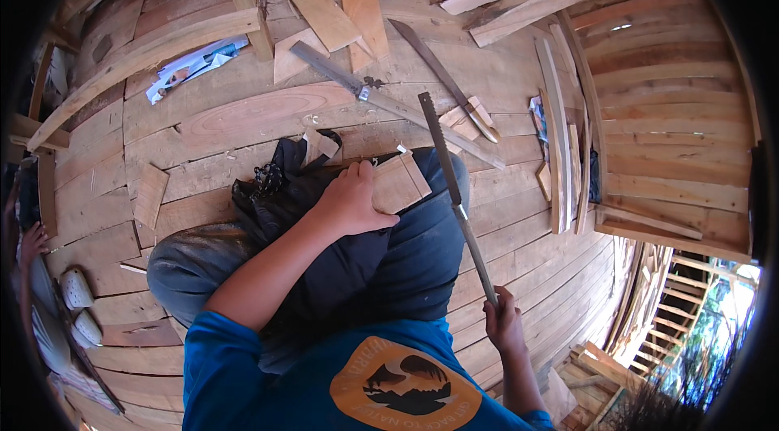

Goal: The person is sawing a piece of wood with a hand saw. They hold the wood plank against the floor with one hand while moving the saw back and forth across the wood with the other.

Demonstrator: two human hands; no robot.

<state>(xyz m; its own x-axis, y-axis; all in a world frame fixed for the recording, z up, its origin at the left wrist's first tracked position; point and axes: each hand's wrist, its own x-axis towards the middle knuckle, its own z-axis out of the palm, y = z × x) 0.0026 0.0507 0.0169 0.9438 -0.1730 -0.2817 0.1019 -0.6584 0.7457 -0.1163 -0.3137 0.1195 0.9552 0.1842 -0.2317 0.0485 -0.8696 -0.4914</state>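
My left hand [350,197] is closed on a small pale wooden block [399,183] resting on my lap. A dark line crosses the block near its right end. My right hand [505,319] is wrapped round the long grey handle of a narrow saw-like tool [442,151]. Its dark, notched blade points away from me and stands to the right of the block, seemingly apart from it. Dark cloth [280,179] lies bunched over my legs. Ahead of me on the floorboards are a steel square [398,105] and a machete-like blade [434,67].
Wood offcuts [324,13] lie scattered at the far side. Planks [554,139] lean by the slatted wall [682,131] on the right. A wooden frame [162,58] crosses the upper left. Another person's hand [32,243] and pale clogs [77,289] are at the left.
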